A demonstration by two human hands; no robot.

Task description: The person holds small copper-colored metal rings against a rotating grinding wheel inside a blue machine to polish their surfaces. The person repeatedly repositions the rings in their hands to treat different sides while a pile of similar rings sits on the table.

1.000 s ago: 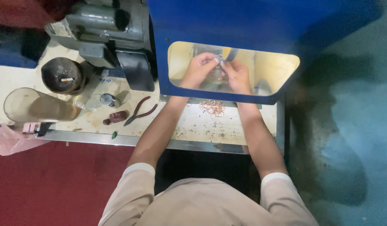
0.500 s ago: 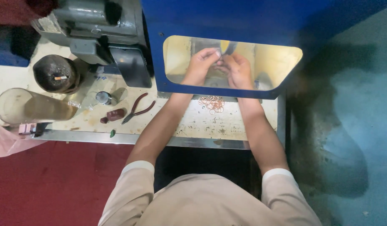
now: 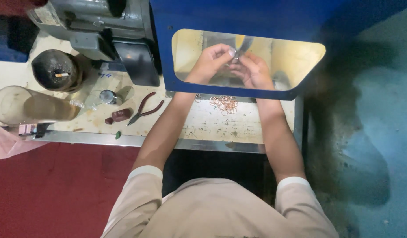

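Note:
Both my hands reach through the lit opening of a blue hood point(image 3: 238, 17) over the bench. My left hand point(image 3: 211, 63) pinches a small metal ring point(image 3: 233, 53) at its fingertips, close to a spinning wheel point(image 3: 244, 43) inside the opening. My right hand point(image 3: 255, 69) sits right beside it, fingers curled and touching the same small piece. A heap of thin copper-coloured rings point(image 3: 224, 103) lies on the worn bench top point(image 3: 212, 125) just in front of the opening, between my forearms.
Red-handled pliers point(image 3: 144, 108) lie left of my left arm. Further left are a small brown block point(image 3: 118, 116), a little metal cap point(image 3: 107, 96), a round dark pot point(image 3: 55, 70), a clear plastic jar point(image 3: 25, 105) on its side and a grey motor point(image 3: 93, 22).
The view has drifted slightly, so the bench sits a little higher and more to the left. My hands stay together inside the opening, working the same small ring.

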